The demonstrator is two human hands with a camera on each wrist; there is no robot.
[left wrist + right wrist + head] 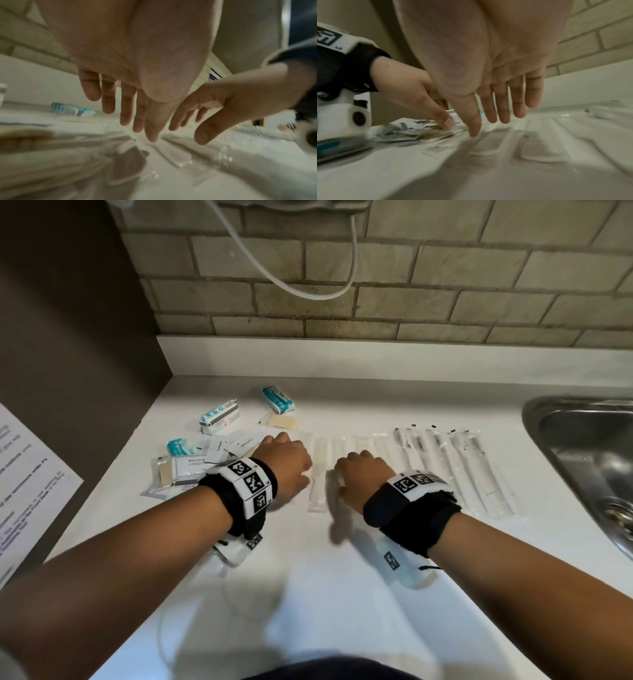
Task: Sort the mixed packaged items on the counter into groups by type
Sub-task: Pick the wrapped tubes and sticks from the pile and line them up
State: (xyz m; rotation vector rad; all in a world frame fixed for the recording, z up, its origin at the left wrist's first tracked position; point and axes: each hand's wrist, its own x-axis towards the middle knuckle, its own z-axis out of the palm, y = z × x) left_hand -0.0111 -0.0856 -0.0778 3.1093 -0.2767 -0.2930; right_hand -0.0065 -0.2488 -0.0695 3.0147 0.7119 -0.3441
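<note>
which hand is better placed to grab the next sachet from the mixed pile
Left. The left hand is right beside the mixed pile, its fingers open; the right hand lies farther off, over the wrapped toothbrushes.

A flat white paper sachet point(189, 470) near the counter's left edge carries dark print reading "SHAMPOO" over "CONDITI…", with the rest hidden behind the left wrist band. Further toward the back edge, a small white paper sachet point(247, 442) bears a short word that looks like "Toothpaste", though it is too small to be sure. A white printed sheet point(25, 474) on the brown side panel, beyond the counter's left edge, shows lines of text too blurred to read.
</note>
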